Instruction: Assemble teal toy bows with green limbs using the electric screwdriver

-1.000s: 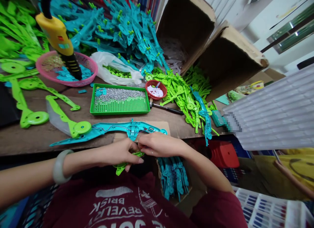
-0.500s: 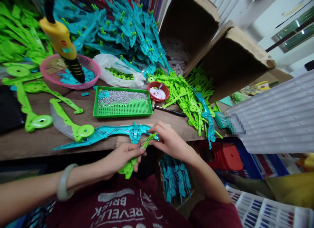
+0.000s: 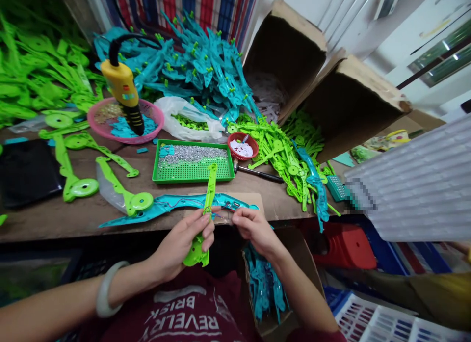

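Note:
My left hand [image 3: 183,242] grips a long green plastic part [image 3: 210,187] near its round end and holds it upright over the table edge. A long teal plastic shell [image 3: 165,204] with thin wires inside lies across the front of the wooden table [image 3: 55,219]. My right hand [image 3: 253,227] pinches something small at the shell's middle, close to the green part; what it pinches is too small to make out. A pale bangle sits on my left wrist.
Behind the shell stand a green tray [image 3: 193,161] of small screws, a small red bowl [image 3: 242,145], a pink basket [image 3: 125,122] and a yellow electric screwdriver [image 3: 125,94]. Heaps of teal and green parts fill the back. Cardboard boxes [image 3: 331,96] lie at right.
My left hand has swung the green part up from below the table edge until it stands upright. My right hand has moved back from the shell's middle toward me. The view shifted left.

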Tool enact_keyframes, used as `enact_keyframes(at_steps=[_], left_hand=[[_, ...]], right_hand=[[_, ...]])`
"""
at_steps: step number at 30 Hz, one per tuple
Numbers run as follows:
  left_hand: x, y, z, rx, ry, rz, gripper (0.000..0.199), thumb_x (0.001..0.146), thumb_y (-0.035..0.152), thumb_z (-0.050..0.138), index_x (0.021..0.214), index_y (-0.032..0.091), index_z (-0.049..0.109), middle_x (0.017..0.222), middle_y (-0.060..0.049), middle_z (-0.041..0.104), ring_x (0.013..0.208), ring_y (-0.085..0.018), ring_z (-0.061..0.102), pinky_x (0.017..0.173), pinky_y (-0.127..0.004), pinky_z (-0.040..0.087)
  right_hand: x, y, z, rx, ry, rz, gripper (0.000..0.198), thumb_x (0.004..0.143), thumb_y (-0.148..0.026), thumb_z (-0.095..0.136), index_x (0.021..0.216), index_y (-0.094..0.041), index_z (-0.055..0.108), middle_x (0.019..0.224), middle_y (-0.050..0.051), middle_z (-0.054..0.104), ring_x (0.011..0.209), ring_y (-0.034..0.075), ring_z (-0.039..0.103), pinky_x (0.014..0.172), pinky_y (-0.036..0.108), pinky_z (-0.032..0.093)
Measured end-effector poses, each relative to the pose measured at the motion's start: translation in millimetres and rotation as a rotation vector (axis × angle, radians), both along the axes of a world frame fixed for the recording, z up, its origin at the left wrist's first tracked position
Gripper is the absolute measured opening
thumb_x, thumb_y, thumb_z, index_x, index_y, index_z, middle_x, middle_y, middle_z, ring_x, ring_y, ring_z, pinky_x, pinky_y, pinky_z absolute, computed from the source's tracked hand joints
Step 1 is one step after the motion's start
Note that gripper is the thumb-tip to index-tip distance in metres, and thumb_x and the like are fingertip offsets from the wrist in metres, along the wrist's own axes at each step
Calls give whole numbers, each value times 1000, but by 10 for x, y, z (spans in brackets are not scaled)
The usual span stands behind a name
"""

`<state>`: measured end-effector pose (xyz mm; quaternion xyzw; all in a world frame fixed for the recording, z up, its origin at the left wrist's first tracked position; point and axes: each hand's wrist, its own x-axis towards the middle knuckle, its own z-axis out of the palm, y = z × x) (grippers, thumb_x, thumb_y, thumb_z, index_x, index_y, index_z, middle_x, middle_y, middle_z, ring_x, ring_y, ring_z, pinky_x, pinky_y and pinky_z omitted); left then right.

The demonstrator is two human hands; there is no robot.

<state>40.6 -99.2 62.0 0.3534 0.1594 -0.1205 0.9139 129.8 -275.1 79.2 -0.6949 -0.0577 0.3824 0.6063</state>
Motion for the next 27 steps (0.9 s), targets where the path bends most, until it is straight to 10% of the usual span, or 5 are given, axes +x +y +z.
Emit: enact_keyframes(at_steps=[4, 12, 21, 24, 27], left_hand=[[74, 80, 30, 78, -22, 79, 39, 87, 51, 69, 103, 18, 56, 67, 7, 45, 53, -6, 45, 50, -18, 35], [120, 265, 71, 165, -29, 149, 22, 94, 39, 60, 97, 19, 54, 68, 6, 47, 59, -8, 47, 57, -19, 39], [112, 307, 193, -66, -83, 104, 22, 91, 36, 63, 100, 18, 56, 67, 6, 43, 53, -8, 43, 49, -20, 33], [106, 322, 149, 121, -158, 53, 27, 94, 46, 60, 91, 20, 52, 66, 6, 47, 54, -9, 45, 52, -22, 33], [83, 353, 118, 455, -274, -65, 34, 99, 48, 49, 79, 21, 49, 65, 4, 52, 61, -12, 50, 66, -26, 40]], right_hand=[[-261, 70, -262, 73, 152, 19, 36, 82, -51, 70, 80, -16, 63, 52, -11, 28, 44, 4, 17, 43, 20, 10], [-304, -32, -320, -138, -862, 6, 32, 99, -43, 47, 98, -20, 70, 70, 1, 59, 56, 12, 51, 60, 29, 45], [-420, 135, -452, -129, -426, 113, 40, 99, -53, 44, 83, -19, 59, 67, 1, 61, 55, 13, 61, 52, 24, 48], [-384, 128, -300, -169, -671, 301, 31, 101, -39, 46, 86, -20, 64, 85, 5, 67, 81, 18, 67, 76, 31, 55], [-264, 104, -23, -172, -1042, 139, 29, 97, -32, 56, 124, -22, 59, 124, 13, 60, 115, 23, 60, 98, 39, 51]])
